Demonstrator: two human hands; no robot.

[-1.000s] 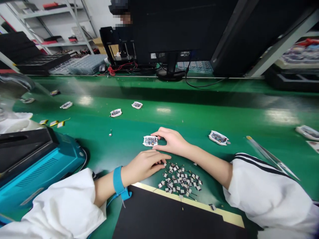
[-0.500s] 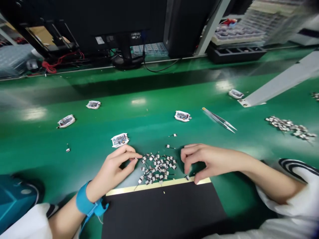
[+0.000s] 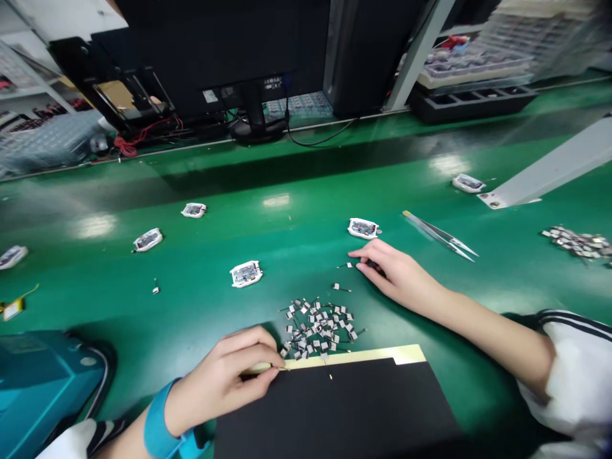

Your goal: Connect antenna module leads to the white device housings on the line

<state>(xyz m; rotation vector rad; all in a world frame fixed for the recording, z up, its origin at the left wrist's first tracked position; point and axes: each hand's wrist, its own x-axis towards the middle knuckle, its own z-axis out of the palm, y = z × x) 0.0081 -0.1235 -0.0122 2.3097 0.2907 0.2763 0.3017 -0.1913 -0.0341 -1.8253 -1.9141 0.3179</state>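
Note:
A pile of small silver-and-black parts with short leads [image 3: 318, 328] lies at the upper edge of a black sheet [image 3: 344, 408]. My left hand [image 3: 239, 370], with a blue wrist strap [image 3: 161, 414], is pinched at the sheet's yellow strip [image 3: 406, 354], left of the pile; what is between its fingertips is too small to name. Fingers apart, my right hand [image 3: 394, 271] is beside a single small part [image 3: 349, 264], below a white-framed circuit unit [image 3: 363, 228]. Another loose part [image 3: 336, 287] lies above the pile.
Tweezers [image 3: 440, 236] lie right of centre, near a grey metal leg [image 3: 540, 166]. More small parts [image 3: 578, 243] are heaped at far right. Other white-framed units [image 3: 246, 274] are spread leftward. A monitor [image 3: 253, 44] stands behind; a teal box [image 3: 43, 382] is at lower left.
My left hand has moved down from the pile's upper left to the yellow strip. My right hand has left the strip's right end and moved up to the single part. The view has shifted left.

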